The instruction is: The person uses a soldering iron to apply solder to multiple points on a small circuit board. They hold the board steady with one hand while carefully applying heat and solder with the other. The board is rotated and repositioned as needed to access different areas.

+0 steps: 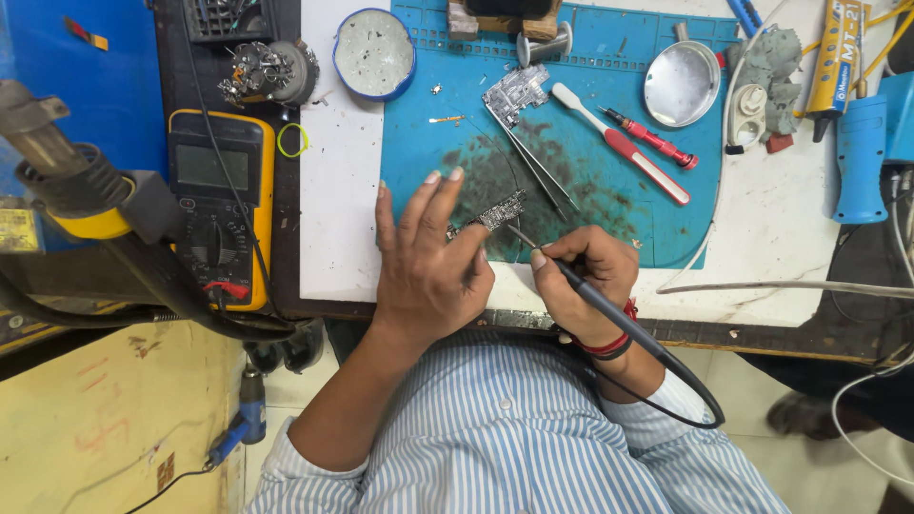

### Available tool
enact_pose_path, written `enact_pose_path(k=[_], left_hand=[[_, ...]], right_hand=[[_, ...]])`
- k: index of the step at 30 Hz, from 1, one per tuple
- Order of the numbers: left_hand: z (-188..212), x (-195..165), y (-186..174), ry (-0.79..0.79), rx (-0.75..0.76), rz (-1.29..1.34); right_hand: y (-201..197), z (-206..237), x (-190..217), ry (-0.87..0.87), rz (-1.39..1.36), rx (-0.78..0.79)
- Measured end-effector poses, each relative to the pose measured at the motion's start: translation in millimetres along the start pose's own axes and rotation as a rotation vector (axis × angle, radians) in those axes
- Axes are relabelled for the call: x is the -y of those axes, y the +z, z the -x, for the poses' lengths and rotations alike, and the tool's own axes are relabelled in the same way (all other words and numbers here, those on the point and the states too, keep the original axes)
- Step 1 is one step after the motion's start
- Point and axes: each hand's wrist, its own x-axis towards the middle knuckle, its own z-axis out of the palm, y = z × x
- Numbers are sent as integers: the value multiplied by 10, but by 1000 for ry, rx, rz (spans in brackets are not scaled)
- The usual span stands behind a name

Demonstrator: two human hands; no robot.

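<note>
A small circuit board (497, 211) lies on the blue work mat (581, 86). My left hand (428, 257) rests on the mat with its fingertips pressing the board's left end. A thin black soldering iron (571, 281) is gripped like a pen in my right hand (586, 276), and its tip touches the board's right edge. The iron's cable runs back over my right wrist.
Tweezers (538, 167), a second circuit board (516, 93), a white brush (619, 143) and a red screwdriver (652, 138) lie on the mat. A round metal dish (681, 84) and a round tin (374, 54) stand behind. A yellow multimeter (219, 205) and a hot-air handle (67, 181) are at left.
</note>
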Motion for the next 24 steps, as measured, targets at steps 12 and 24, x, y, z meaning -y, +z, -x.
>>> enact_pose_path(k=[12, 24], left_hand=[[49, 7, 24, 54, -8, -49], [52, -2, 35, 35, -8, -44]], right_hand=[[4, -25, 46, -50, 43, 61], [7, -44, 75, -62, 70, 70]])
